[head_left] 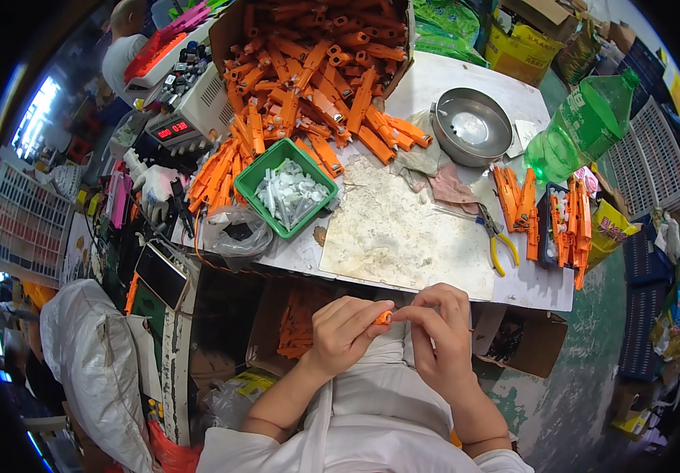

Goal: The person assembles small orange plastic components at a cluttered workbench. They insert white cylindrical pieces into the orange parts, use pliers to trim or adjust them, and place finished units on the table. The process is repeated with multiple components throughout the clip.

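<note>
Close to my body, just in front of the table's near edge, both hands come together at a small orange plastic piece (385,318). My left hand (344,333) is closed around it, and only its rounded end shows past the fingers. My right hand (441,335) has bent fingers, with the index fingertip at that end; whether it pinches something small is too hidden to tell. Beyond the hands lies a worn whitish board (403,236) on the table. A green bin (255,208) of clear-white plastic parts (289,193) stands left of the board.
A box at the back spills a heap of orange plastic housings (308,79). Right of the board are yellow-handled pliers (504,251), a metal bowl (444,134), a green bottle (580,130) and more orange housings (517,197). A white sack (91,355) stands at left.
</note>
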{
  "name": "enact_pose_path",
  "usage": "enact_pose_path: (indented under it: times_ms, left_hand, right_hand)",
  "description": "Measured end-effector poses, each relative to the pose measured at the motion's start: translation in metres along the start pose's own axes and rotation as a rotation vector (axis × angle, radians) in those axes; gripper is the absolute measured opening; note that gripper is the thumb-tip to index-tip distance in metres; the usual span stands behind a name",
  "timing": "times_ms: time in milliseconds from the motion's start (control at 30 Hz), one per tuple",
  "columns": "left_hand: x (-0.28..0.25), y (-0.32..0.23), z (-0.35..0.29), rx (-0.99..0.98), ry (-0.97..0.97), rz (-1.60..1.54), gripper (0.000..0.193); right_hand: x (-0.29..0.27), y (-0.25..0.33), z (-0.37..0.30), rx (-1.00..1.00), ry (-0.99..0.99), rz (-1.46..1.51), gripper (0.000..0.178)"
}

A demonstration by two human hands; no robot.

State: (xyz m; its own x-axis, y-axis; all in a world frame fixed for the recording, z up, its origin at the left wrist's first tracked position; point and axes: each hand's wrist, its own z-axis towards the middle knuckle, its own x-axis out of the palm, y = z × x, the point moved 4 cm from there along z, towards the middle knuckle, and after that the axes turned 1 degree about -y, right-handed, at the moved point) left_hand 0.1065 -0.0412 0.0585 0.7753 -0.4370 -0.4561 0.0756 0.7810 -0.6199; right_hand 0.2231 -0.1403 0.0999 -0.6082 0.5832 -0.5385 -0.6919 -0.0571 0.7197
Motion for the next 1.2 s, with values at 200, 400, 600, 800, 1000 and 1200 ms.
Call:
enact_pose_path:
  times_ms: [200, 400, 600, 800, 1000, 1200]
  left_hand:
    - [0.000, 0.002, -0.001, -0.006, 0.002, -0.003, 0.027]
    - [0.001, 0.005, -0.002, -0.062, -0.013, -0.050, 0.027]
    - [0.003, 0.015, -0.013, -0.344, -0.046, -0.243, 0.028]
    - [0.011, 0.028, -0.026, -0.499, -0.081, -0.431, 0.032]
    - [0.013, 0.029, -0.028, -0.583, -0.042, -0.517, 0.028]
    - [0.015, 0.023, -0.018, -0.496, 0.019, -0.472, 0.027]
  right_hand:
    - [0.003, -0.002, -0.002, -0.007, 0.021, -0.016, 0.032]
    - [0.001, -0.007, 0.001, 0.014, 0.042, 0.006, 0.030]
    - [-0.006, -0.064, 0.014, 0.089, -0.120, -0.243, 0.017]
    - [0.002, -0.090, 0.019, 0.038, -0.099, -0.450, 0.019]
    - [0.004, -0.091, 0.022, 0.134, -0.115, -0.162, 0.011]
    - [0.009, -0.037, 0.018, 0.090, 0.011, 0.169, 0.011]
